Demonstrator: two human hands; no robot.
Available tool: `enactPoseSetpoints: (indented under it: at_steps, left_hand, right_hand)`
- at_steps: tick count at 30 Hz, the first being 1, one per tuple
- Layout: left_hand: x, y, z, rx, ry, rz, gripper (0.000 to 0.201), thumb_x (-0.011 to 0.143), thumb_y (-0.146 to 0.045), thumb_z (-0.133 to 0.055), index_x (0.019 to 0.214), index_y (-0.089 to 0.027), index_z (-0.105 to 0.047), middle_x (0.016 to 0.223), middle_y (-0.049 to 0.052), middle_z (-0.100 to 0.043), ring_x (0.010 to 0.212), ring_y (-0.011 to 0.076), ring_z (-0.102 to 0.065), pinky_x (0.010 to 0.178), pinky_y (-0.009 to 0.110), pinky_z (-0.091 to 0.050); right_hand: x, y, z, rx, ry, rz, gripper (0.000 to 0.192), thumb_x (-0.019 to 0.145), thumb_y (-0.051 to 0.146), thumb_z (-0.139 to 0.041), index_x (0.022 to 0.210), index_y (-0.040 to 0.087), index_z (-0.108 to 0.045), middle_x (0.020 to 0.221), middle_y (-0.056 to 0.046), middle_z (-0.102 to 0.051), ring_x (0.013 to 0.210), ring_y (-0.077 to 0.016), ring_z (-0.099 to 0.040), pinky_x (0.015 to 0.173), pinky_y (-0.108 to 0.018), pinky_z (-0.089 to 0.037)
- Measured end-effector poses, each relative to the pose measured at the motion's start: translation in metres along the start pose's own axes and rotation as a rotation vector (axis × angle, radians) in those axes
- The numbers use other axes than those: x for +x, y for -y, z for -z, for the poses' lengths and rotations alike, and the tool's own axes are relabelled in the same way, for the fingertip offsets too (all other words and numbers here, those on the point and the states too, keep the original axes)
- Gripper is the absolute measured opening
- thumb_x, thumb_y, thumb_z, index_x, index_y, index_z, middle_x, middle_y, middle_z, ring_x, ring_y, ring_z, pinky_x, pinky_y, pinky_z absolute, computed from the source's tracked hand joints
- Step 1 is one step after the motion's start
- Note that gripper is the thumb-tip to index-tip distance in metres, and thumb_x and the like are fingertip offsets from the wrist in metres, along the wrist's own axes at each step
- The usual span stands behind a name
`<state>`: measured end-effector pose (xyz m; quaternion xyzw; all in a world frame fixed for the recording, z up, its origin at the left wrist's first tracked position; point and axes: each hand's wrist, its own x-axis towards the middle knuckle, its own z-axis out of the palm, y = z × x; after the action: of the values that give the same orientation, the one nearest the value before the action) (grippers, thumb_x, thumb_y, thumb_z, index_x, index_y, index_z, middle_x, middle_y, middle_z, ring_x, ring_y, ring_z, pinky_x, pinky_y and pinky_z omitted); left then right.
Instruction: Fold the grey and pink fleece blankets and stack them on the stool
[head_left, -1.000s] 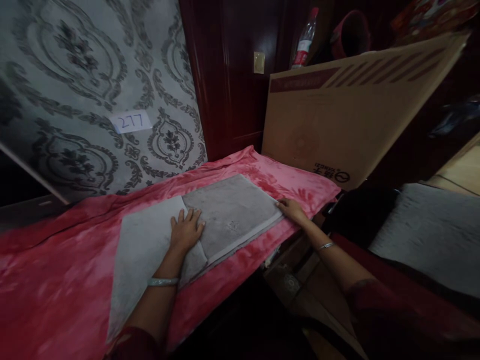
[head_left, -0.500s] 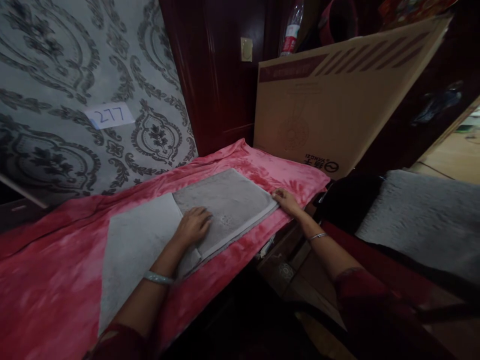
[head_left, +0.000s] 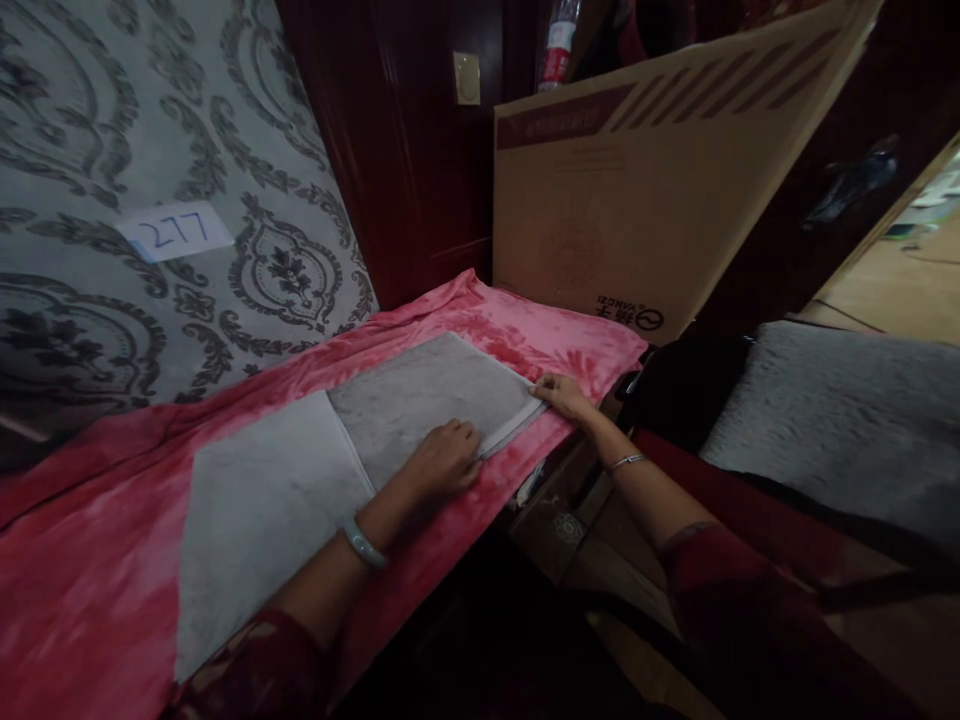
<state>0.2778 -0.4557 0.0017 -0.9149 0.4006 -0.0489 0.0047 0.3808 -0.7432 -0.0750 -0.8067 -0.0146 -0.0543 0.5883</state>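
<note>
A grey, plush-looking cloth (head_left: 262, 510) lies spread on the bed-like surface, its far right part folded over into a flat layer (head_left: 420, 385) with a pale edge. My right hand (head_left: 559, 395) pinches the right corner of this folded part between thumb and fingers. Close to it on the near edge, my left hand (head_left: 446, 458) rests with its fingers curled round the edge of the same cloth. The left fingertips are partly hidden beneath the hand. Under the cloth is a pink-red patterned blanket (head_left: 97, 550).
A large cardboard box (head_left: 637, 190) stands behind the blanket, with a bottle (head_left: 558, 45) at its top edge. Patterned wallpaper bears a paper marked 277 (head_left: 180, 232). To the right, a grey furry cover (head_left: 840, 430) lies over a dark seat-like object.
My left hand has slid right across the folded cloth to its near edge, and its fingers have curled in. My right hand keeps its pinch on the corner. The view has shifted slightly.
</note>
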Motion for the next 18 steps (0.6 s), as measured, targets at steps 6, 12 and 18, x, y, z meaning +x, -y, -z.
enactPoseSetpoints:
  at_steps: [6,12,18]
  left_hand:
    - [-0.003,0.006,0.001,-0.039,-0.004,-0.045,0.012,0.097,-0.028,-0.051,0.095,-0.020,-0.060,0.100,0.007,-0.063,0.095,0.0226,-0.057,0.082,0.037,-0.047]
    - [-0.006,0.006,-0.026,0.049,-0.144,-0.018,0.017,0.095,-0.011,-0.048,0.088,-0.019,-0.060,0.090,0.009,-0.062,0.092,0.0246,-0.056,0.078,0.038,-0.046]
    - [-0.008,0.007,-0.032,0.077,-0.221,-0.150,0.017,0.096,-0.011,-0.048,0.087,-0.018,-0.060,0.090,0.008,-0.062,0.090,0.0241,-0.055,0.079,0.039,-0.043]
  right_hand:
    - [0.001,0.003,-0.002,0.026,-0.003,-0.009,0.035,0.060,0.049,-0.072,0.064,0.022,-0.050,0.057,0.005,-0.050,0.057,-0.0116,-0.043,0.054,-0.025,-0.035]
    - [-0.002,0.006,-0.002,0.043,0.008,0.020,0.038,0.058,0.052,-0.071,0.062,0.022,-0.049,0.056,0.006,-0.047,0.056,-0.0107,-0.040,0.054,-0.024,-0.033]
    - [-0.003,0.003,-0.003,0.051,-0.022,0.038,0.033,0.056,0.047,-0.067,0.060,0.022,-0.045,0.056,0.007,-0.042,0.056,-0.0098,-0.036,0.054,-0.024,-0.030]
